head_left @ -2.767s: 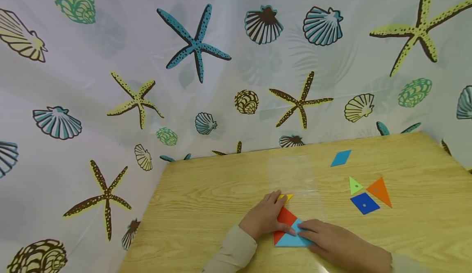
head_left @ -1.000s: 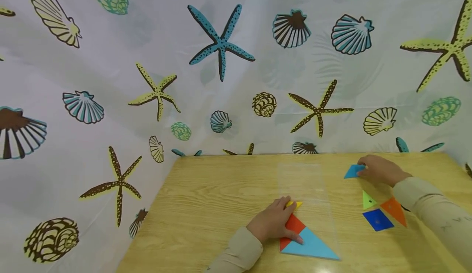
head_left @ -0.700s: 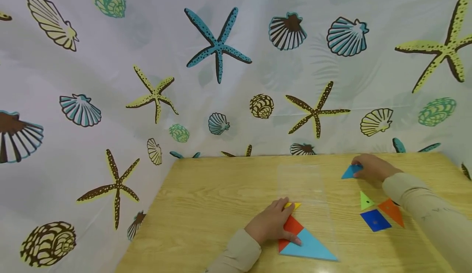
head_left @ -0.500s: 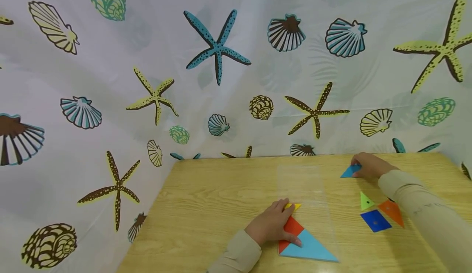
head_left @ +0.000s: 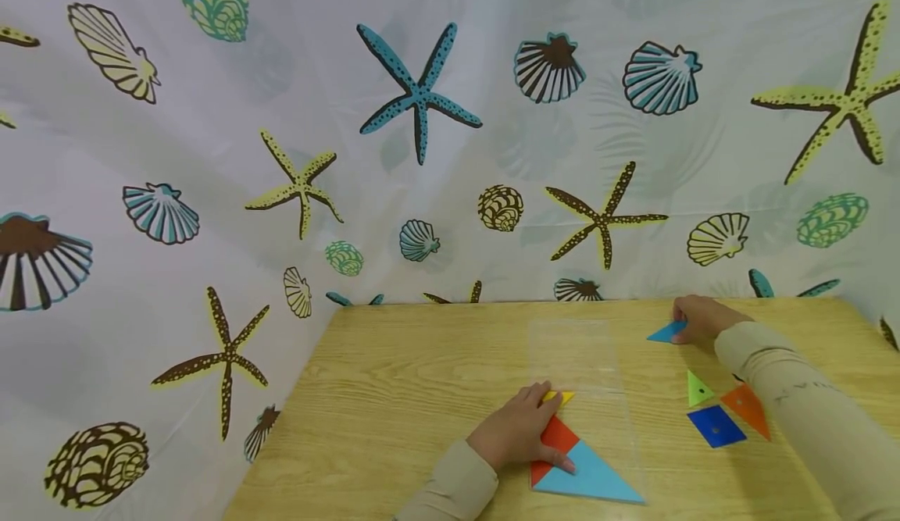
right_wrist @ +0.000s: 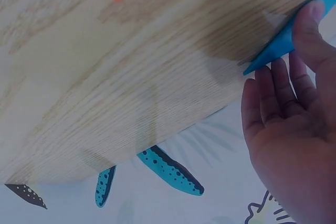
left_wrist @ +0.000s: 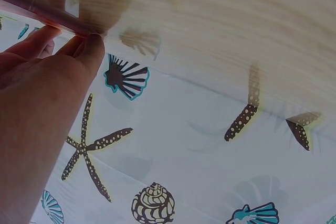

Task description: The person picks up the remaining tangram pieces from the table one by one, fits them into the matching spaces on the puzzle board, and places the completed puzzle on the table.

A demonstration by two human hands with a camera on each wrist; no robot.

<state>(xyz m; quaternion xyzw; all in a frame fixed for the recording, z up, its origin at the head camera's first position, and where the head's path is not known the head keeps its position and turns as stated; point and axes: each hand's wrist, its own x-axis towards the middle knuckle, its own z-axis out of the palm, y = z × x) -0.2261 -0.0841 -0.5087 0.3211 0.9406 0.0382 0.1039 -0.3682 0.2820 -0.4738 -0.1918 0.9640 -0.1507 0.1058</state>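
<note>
My right hand [head_left: 706,319] pinches a blue tangram parallelogram [head_left: 664,333] at the back right of the table. In the right wrist view the thumb lies on the face of this blue piece [right_wrist: 278,45], with fingertips along its lower edge. My left hand [head_left: 516,429] rests over a red piece [head_left: 559,432], thumb on a large light blue triangle [head_left: 598,474] and fingertips beside a small yellow triangle [head_left: 565,397]. These pieces lie at the near end of a clear plastic sheet or tray [head_left: 573,345]. The left palm hides part of the red.
Right of the clear plastic, a small green triangle [head_left: 698,390], a dark blue four-sided piece [head_left: 717,426] and an orange triangle [head_left: 747,410] lie on the wooden table [head_left: 408,380]. My right sleeve [head_left: 801,396] overlaps the orange one. A shell-print curtain [head_left: 450,154] hangs behind.
My right hand has left the light blue triangle, reached to the back right and taken hold of the blue parallelogram, which has since turned slightly. My left hand has stayed on the red piece.
</note>
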